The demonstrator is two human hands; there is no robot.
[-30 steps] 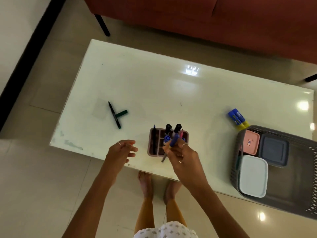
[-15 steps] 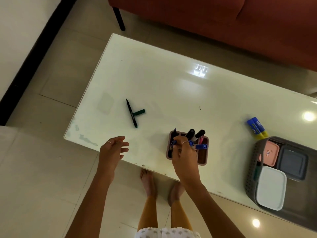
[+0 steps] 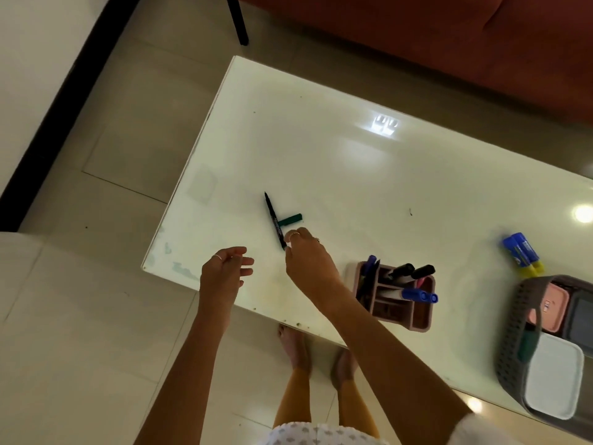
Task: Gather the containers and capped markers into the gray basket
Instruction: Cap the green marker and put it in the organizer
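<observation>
An uncapped dark green marker (image 3: 273,217) lies flat on the white table (image 3: 353,175), and its green cap (image 3: 290,219) lies touching it on the right. My right hand (image 3: 306,256) pinches the marker's near end between thumb and forefinger. My left hand (image 3: 224,273) hovers open over the table's front edge, holding nothing. A pink organizer (image 3: 418,319) holds several capped black and blue markers. The gray basket (image 3: 513,342) at the right edge contains a pink container (image 3: 550,305), a gray container (image 3: 580,319) and a white container (image 3: 553,380).
Two blue-and-yellow markers (image 3: 522,255) lie together on the table behind the basket. A red sofa (image 3: 449,43) runs along the far side of the table. My bare feet (image 3: 317,354) stand on the tiled floor by the table's front edge.
My right hand let go of the blue marker in the organizer and moved left to the green marker's near end. The view has shifted left.
</observation>
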